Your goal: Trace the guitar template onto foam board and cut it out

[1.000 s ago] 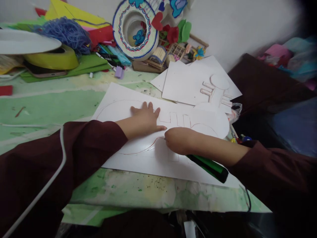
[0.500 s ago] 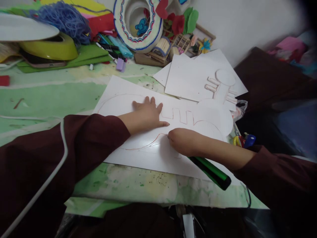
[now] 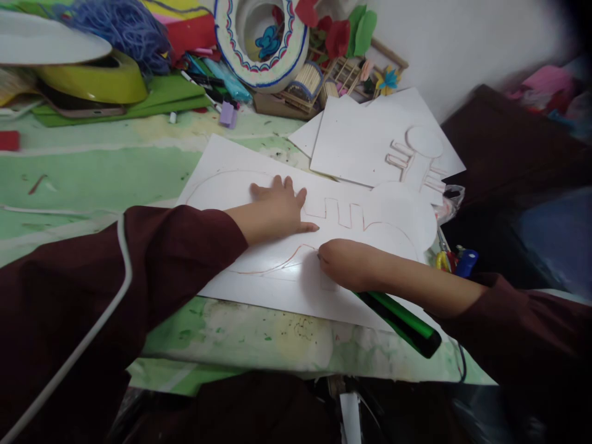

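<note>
Right hand (image 3: 349, 264) closed around a green marker (image 3: 401, 316), tip end hidden under the fist, black-capped end projecting toward the near right edge of the table. Left hand (image 3: 279, 209) open, palm down, fingers spread, pressed flat on the large white sheet (image 3: 240, 163). Sheet lying flat on the green table (image 3: 92, 185), centre of scene, bearing a thin reddish outline of a rounded body with notched steps toward the right. Right fist resting on the sheet at the near part of that outline, just right of the left thumb, not touching it as far as can be told. Both forearms in dark maroon sleeves; white cord (image 3: 121, 246) running across the left sleeve. Smaller white sheets (image 3: 351, 148) overlapping at far right, one with a raised cut-out shape (image 3: 419, 157). Far left: blue yarn (image 3: 120, 24), yellow tape roll (image 3: 92, 83), green sheets beneath. Far centre: decorated white ring (image 3: 261, 37), red and green paper shapes beside it.
</note>
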`<control>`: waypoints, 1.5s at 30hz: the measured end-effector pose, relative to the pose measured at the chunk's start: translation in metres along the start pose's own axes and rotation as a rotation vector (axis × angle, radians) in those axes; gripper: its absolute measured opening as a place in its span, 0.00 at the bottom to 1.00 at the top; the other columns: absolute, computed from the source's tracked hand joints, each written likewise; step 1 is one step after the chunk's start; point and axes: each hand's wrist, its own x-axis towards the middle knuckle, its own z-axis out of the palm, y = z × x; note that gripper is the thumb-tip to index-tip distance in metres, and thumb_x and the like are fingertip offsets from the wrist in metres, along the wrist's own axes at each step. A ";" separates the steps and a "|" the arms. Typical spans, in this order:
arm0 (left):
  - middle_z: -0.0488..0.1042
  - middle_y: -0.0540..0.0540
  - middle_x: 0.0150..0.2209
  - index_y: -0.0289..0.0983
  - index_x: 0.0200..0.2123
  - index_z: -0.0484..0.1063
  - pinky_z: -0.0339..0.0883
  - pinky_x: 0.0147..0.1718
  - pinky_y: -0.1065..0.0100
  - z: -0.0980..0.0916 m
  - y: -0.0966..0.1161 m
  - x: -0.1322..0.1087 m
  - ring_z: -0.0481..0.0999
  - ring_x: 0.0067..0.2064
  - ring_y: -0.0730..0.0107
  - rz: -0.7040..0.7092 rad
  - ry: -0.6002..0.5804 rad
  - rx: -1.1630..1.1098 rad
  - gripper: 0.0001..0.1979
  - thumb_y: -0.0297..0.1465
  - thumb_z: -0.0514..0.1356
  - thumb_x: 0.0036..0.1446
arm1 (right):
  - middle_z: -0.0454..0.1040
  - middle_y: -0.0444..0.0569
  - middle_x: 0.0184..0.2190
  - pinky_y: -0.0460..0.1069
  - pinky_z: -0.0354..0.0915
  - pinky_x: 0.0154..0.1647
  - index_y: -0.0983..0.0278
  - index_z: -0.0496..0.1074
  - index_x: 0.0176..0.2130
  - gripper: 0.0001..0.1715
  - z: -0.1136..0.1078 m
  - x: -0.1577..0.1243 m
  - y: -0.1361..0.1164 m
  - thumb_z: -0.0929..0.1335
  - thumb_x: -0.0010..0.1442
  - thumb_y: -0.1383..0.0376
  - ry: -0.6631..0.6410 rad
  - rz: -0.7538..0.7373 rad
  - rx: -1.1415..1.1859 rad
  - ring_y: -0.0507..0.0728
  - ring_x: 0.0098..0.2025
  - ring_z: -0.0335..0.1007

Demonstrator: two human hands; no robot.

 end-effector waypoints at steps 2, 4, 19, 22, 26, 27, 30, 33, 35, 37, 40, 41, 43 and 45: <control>0.37 0.39 0.68 0.45 0.66 0.43 0.44 0.53 0.34 0.001 0.000 0.001 0.37 0.65 0.33 -0.002 0.000 0.004 0.51 0.65 0.45 0.44 | 0.73 0.61 0.39 0.50 0.59 0.32 0.73 0.74 0.39 0.14 -0.002 0.001 -0.001 0.61 0.57 0.74 -0.034 -0.019 -0.044 0.60 0.37 0.70; 0.37 0.38 0.68 0.45 0.66 0.42 0.44 0.53 0.34 0.001 0.000 0.001 0.37 0.65 0.34 0.001 0.001 0.008 0.51 0.65 0.45 0.44 | 0.73 0.63 0.41 0.50 0.59 0.33 0.75 0.73 0.41 0.15 -0.005 0.002 -0.002 0.61 0.58 0.74 -0.064 -0.058 -0.104 0.61 0.39 0.70; 0.36 0.38 0.68 0.45 0.66 0.42 0.43 0.53 0.33 -0.003 0.001 -0.003 0.37 0.65 0.36 0.002 -0.009 -0.012 0.50 0.64 0.47 0.44 | 0.74 0.66 0.42 0.51 0.61 0.40 0.79 0.74 0.40 0.15 -0.014 0.007 0.001 0.64 0.51 0.79 -0.130 -0.185 -0.211 0.63 0.43 0.70; 0.37 0.38 0.68 0.45 0.66 0.42 0.43 0.53 0.33 -0.003 0.001 -0.003 0.37 0.65 0.35 -0.002 -0.009 -0.008 0.51 0.64 0.47 0.44 | 0.75 0.64 0.37 0.51 0.61 0.40 0.78 0.75 0.34 0.13 -0.018 0.009 0.001 0.65 0.48 0.81 -0.120 -0.153 -0.115 0.62 0.41 0.70; 0.36 0.39 0.68 0.45 0.66 0.42 0.43 0.53 0.32 -0.004 0.002 -0.004 0.38 0.65 0.35 -0.005 -0.009 -0.002 0.50 0.63 0.47 0.44 | 0.76 0.55 0.26 0.50 0.61 0.39 0.71 0.75 0.24 0.13 -0.026 0.009 -0.002 0.65 0.43 0.84 -0.166 -0.129 -0.059 0.58 0.35 0.70; 0.37 0.39 0.68 0.45 0.66 0.42 0.43 0.53 0.32 -0.004 0.003 -0.004 0.38 0.65 0.36 -0.007 -0.008 -0.001 0.50 0.63 0.48 0.45 | 0.75 0.54 0.25 0.50 0.61 0.39 0.71 0.74 0.22 0.13 -0.027 0.009 -0.003 0.65 0.43 0.84 -0.189 -0.135 -0.074 0.58 0.34 0.70; 0.38 0.39 0.68 0.45 0.66 0.43 0.43 0.53 0.32 -0.004 0.003 -0.005 0.39 0.65 0.35 -0.012 0.000 -0.012 0.50 0.63 0.49 0.45 | 0.74 0.53 0.22 0.52 0.61 0.40 0.71 0.73 0.21 0.10 -0.026 0.010 -0.004 0.66 0.42 0.82 -0.214 -0.124 -0.049 0.59 0.34 0.70; 0.39 0.39 0.68 0.45 0.66 0.44 0.42 0.54 0.33 -0.005 0.003 -0.006 0.39 0.65 0.35 -0.015 0.001 -0.023 0.49 0.63 0.49 0.45 | 0.74 0.55 0.23 0.53 0.62 0.40 0.72 0.73 0.23 0.08 -0.022 0.011 -0.004 0.66 0.45 0.79 -0.168 -0.074 0.047 0.61 0.35 0.71; 0.39 0.39 0.68 0.45 0.66 0.44 0.42 0.54 0.33 -0.006 0.003 -0.007 0.39 0.65 0.34 -0.012 -0.006 -0.023 0.49 0.63 0.49 0.45 | 0.74 0.56 0.24 0.53 0.61 0.38 0.72 0.73 0.22 0.09 -0.020 0.011 -0.004 0.65 0.45 0.80 -0.192 -0.076 0.032 0.60 0.34 0.70; 0.39 0.39 0.68 0.45 0.66 0.44 0.42 0.54 0.33 -0.008 0.003 -0.008 0.39 0.65 0.34 -0.010 -0.015 -0.022 0.49 0.63 0.49 0.46 | 0.74 0.57 0.24 0.51 0.60 0.38 0.72 0.71 0.20 0.10 -0.018 0.010 -0.005 0.65 0.43 0.82 -0.216 -0.097 0.000 0.58 0.33 0.70; 0.39 0.41 0.68 0.46 0.66 0.44 0.42 0.54 0.33 -0.008 0.003 -0.007 0.39 0.64 0.33 -0.017 -0.021 -0.032 0.48 0.62 0.50 0.46 | 0.74 0.55 0.23 0.51 0.61 0.38 0.71 0.71 0.21 0.09 -0.012 0.009 -0.007 0.65 0.45 0.81 -0.132 -0.045 0.104 0.57 0.32 0.69; 0.39 0.41 0.68 0.46 0.66 0.44 0.41 0.55 0.33 -0.007 0.002 -0.006 0.39 0.64 0.32 -0.017 -0.018 -0.040 0.48 0.62 0.50 0.46 | 0.74 0.54 0.23 0.51 0.61 0.37 0.70 0.71 0.22 0.08 -0.009 0.009 -0.007 0.65 0.46 0.79 -0.092 -0.004 0.158 0.57 0.31 0.69; 0.39 0.42 0.68 0.47 0.66 0.45 0.40 0.55 0.33 -0.006 0.002 -0.005 0.39 0.64 0.32 -0.017 -0.010 -0.055 0.48 0.61 0.51 0.46 | 0.73 0.52 0.22 0.51 0.62 0.36 0.69 0.72 0.25 0.07 -0.003 0.008 -0.007 0.65 0.49 0.75 -0.025 0.069 0.240 0.57 0.31 0.70; 0.39 0.42 0.68 0.47 0.66 0.45 0.39 0.55 0.33 -0.005 0.001 -0.004 0.39 0.64 0.31 -0.015 -0.004 -0.067 0.47 0.61 0.51 0.46 | 0.73 0.52 0.21 0.50 0.62 0.34 0.68 0.71 0.25 0.06 0.002 0.007 -0.008 0.65 0.49 0.74 0.002 0.104 0.271 0.57 0.30 0.70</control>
